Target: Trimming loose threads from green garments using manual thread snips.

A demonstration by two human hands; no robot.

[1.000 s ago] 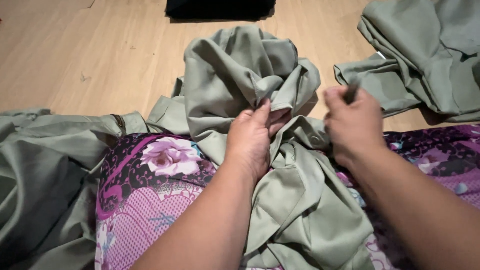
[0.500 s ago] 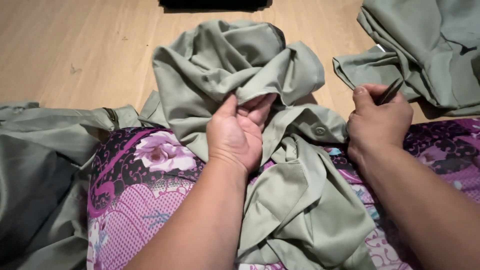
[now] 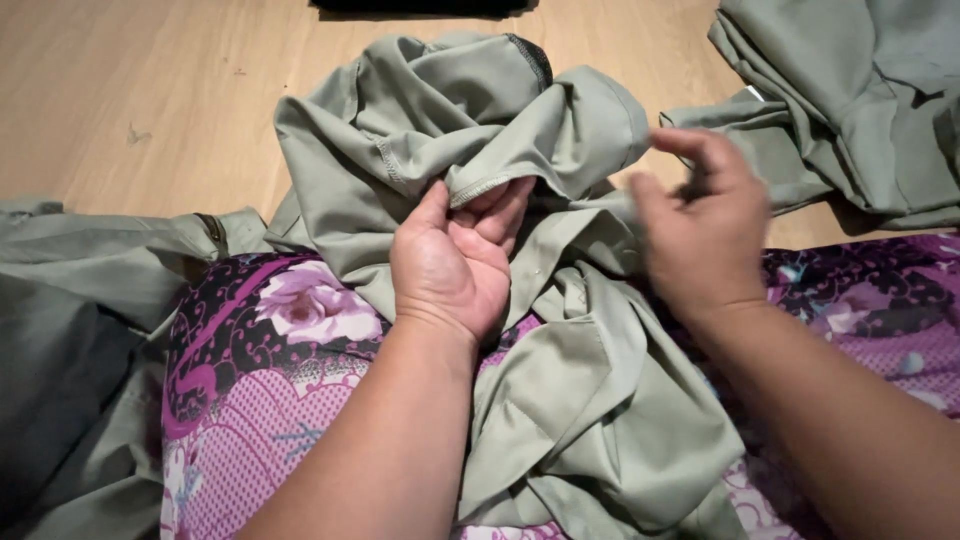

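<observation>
A crumpled sage-green garment [image 3: 450,120] lies over my lap and onto the wooden floor. My left hand [image 3: 450,265] is at its middle, palm up, with the fingers curled under a stitched hem fold and gripping it. My right hand [image 3: 705,225] hovers just right of the bunched cloth, blurred by motion. Its thumb and fingers pinch a small thin dark tool [image 3: 690,188], which is only partly visible. The lower part of the garment [image 3: 590,430] drapes between my forearms.
A purple and pink floral cloth [image 3: 270,400] covers my lap. More sage-green fabric lies in a pile at the upper right [image 3: 850,100] and at the left [image 3: 90,300]. A black object [image 3: 420,6] sits at the top edge on the light wooden floor [image 3: 130,90].
My left hand has turned palm up and slid under the hem fold, lifting it. My right hand has moved up and left toward the bunched cloth.
</observation>
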